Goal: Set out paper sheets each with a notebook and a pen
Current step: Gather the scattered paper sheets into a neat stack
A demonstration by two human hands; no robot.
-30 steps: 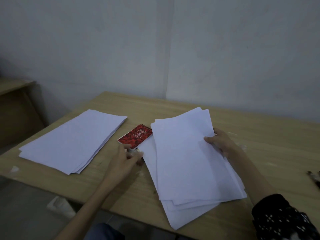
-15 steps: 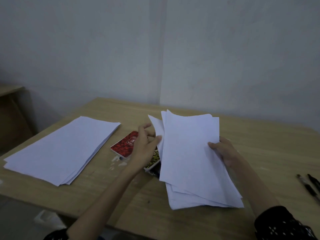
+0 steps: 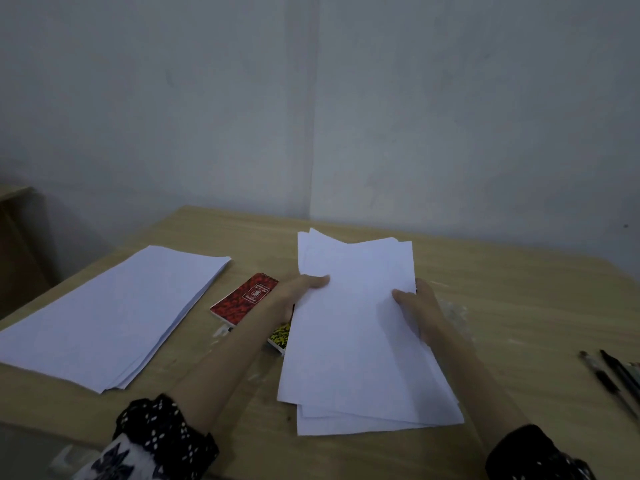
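A loose bundle of white paper sheets (image 3: 356, 327) is lifted at a tilt over the middle of the wooden table (image 3: 502, 299). My left hand (image 3: 298, 292) grips its left edge, thumb on top. My right hand (image 3: 419, 310) grips its right edge the same way. A red notebook (image 3: 244, 298) lies flat just left of my left hand. A yellow-and-black notebook (image 3: 280, 336) peeks out from under the bundle. Several dark pens (image 3: 613, 379) lie at the table's right edge. A second, neater stack of white paper (image 3: 114, 313) lies on the left of the table.
A grey wall stands close behind the table. A low wooden piece of furniture (image 3: 17, 244) sits at the far left beyond the table edge. Dark patterned sleeves cover both my forearms near the bottom.
My left hand has left the notebooks and taken the bundle's left edge. The sheets have been drawn together and squared up between both hands. The view shifted, showing more pens at right.
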